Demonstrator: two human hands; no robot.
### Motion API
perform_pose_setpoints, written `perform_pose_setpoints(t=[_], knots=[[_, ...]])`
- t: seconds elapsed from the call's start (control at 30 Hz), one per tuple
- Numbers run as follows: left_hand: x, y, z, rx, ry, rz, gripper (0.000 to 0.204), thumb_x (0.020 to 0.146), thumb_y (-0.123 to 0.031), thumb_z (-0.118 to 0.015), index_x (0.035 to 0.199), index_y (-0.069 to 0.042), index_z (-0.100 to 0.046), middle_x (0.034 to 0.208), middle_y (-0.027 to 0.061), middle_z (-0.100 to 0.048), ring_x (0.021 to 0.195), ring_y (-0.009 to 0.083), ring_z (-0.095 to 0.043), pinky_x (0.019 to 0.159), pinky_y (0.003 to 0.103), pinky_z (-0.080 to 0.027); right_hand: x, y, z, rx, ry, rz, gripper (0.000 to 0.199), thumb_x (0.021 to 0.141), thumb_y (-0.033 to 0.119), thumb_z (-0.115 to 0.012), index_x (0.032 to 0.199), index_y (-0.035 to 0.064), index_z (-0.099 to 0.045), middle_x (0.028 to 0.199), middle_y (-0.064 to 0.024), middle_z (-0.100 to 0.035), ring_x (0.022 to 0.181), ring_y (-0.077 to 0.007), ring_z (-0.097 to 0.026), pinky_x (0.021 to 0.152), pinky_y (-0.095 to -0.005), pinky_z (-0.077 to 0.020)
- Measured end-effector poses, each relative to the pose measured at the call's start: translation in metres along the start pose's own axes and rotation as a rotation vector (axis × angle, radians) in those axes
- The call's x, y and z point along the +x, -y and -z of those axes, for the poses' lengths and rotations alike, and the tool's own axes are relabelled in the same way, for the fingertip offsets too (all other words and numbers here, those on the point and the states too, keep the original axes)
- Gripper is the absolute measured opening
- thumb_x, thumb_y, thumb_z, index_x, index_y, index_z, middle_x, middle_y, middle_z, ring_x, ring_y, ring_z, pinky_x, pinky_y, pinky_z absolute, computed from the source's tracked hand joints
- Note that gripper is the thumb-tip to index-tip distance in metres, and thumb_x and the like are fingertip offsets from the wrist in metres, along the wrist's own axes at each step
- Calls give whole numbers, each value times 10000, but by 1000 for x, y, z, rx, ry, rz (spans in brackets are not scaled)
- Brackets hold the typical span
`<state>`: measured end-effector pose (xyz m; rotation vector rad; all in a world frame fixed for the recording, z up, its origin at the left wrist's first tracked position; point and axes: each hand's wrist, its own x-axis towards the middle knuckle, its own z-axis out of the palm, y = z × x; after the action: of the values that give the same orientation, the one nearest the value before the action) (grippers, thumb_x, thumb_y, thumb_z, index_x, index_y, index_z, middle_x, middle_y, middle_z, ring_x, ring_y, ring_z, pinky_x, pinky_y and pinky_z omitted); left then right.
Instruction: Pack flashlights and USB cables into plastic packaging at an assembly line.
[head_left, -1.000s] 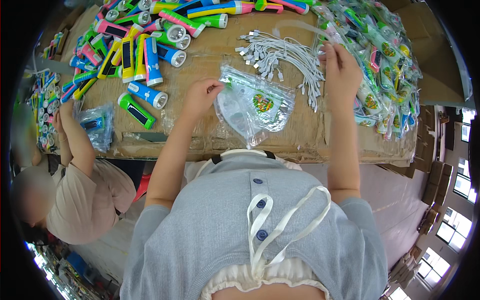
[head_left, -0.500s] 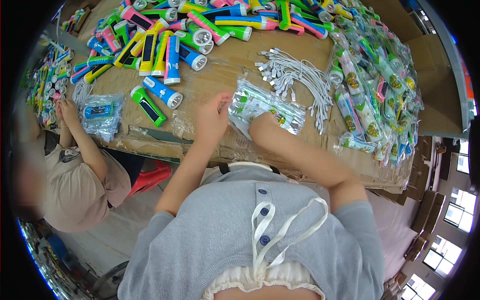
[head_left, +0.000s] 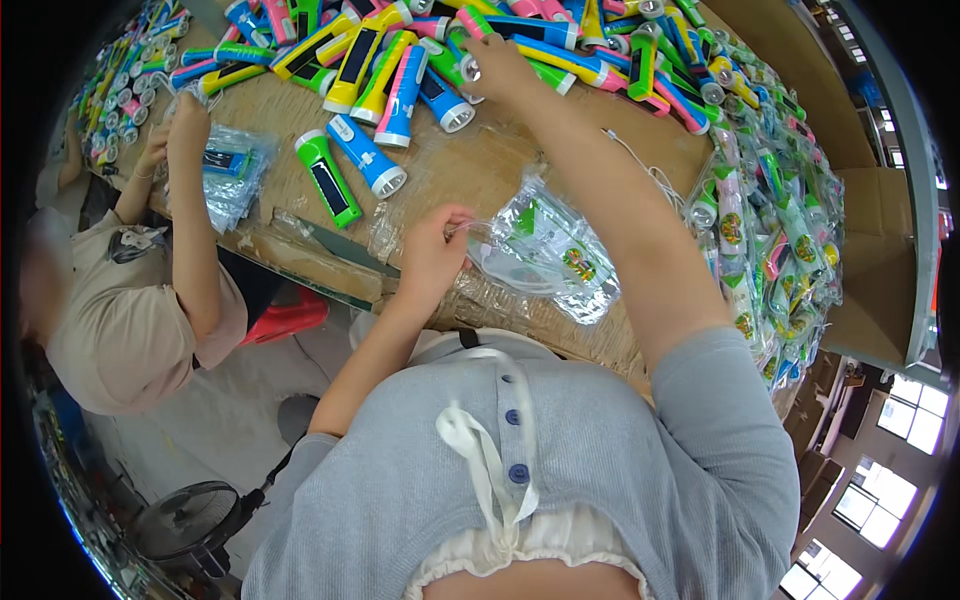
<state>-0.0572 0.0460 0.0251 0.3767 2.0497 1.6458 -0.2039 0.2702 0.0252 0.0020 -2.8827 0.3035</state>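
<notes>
My left hand [head_left: 437, 250] pinches the edge of a clear plastic bag [head_left: 545, 235] with green printing, lying in front of me. A white loop shows inside the bag, probably a cable. Stretched out to the flashlight pile, my right hand [head_left: 502, 68] has its fingers curled round the lamp end of a green flashlight [head_left: 467, 62]; the grip is partly hidden. Between the pile and my left hand, a green flashlight [head_left: 328, 185] and a blue-and-white flashlight [head_left: 367, 158] lie side by side on the cardboard.
Many bagged flashlights [head_left: 770, 230] are heaped at the right. White cables [head_left: 655, 175] show partly behind my right forearm. At the left, a co-worker's hands [head_left: 185, 130] are above a stack of plastic bags [head_left: 240, 180]. A cardboard box [head_left: 865, 230] stands at the far right.
My right hand has left the bag and reached forward to the flashlight pile. My left hand keeps hold of the bag. The co-worker's hands have risen, and the whole view has shifted.
</notes>
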Motion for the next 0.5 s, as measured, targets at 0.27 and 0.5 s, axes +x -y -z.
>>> perform_pose_setpoints(t=[0.27,0.5], knots=[[5,7,4,-76,11,72,187,822,-40,-563,1004,2,-568,851,94,-626,454,130,-571,413,242,-435,-47,20,75,1271,-581,-257,457,752,43,-670,1162,-3,-474,1042,-86,-581,934,-169,-569,796,-292,-462],[8,4,-1,9,49,86,197,810,-42,-577,998,16,-564,832,102,-628,457,144,-582,410,249,-442,-169,62,98,1890,-237,-754,449,740,165,-679,1118,54,-464,884,-96,-583,910,-246,-568,767,-409,-487]])
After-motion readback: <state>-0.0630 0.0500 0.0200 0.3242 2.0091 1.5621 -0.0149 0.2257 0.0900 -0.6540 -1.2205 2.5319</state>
